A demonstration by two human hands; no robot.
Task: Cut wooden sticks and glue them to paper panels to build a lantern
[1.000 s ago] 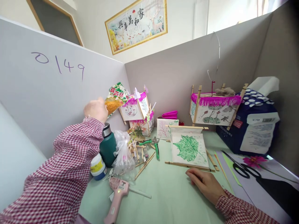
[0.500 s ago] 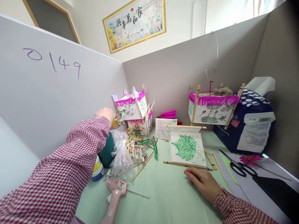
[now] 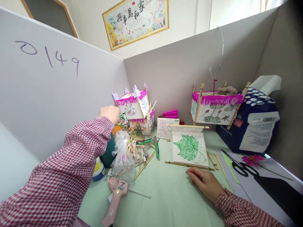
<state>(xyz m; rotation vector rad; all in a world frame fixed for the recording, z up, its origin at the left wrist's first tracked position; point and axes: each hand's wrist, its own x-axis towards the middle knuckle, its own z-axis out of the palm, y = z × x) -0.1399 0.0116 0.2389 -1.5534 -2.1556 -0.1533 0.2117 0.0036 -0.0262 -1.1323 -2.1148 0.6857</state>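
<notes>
The green-printed packet (image 3: 123,119) is at the back left of the counter (image 3: 163,195), partly hidden beside a pink-fringed lantern (image 3: 129,109); that lantern looks assembled, whereas the leaf-printed panel (image 3: 189,148), edged with sticks, seems unfinished. The left hand (image 3: 110,114) is at the packet, fingers hidden, so I cannot tell whether they are clamped on it. The right hand (image 3: 201,182) rests near the panel, loosely curled, thumb slightly apart, nothing visible in it.
</notes>
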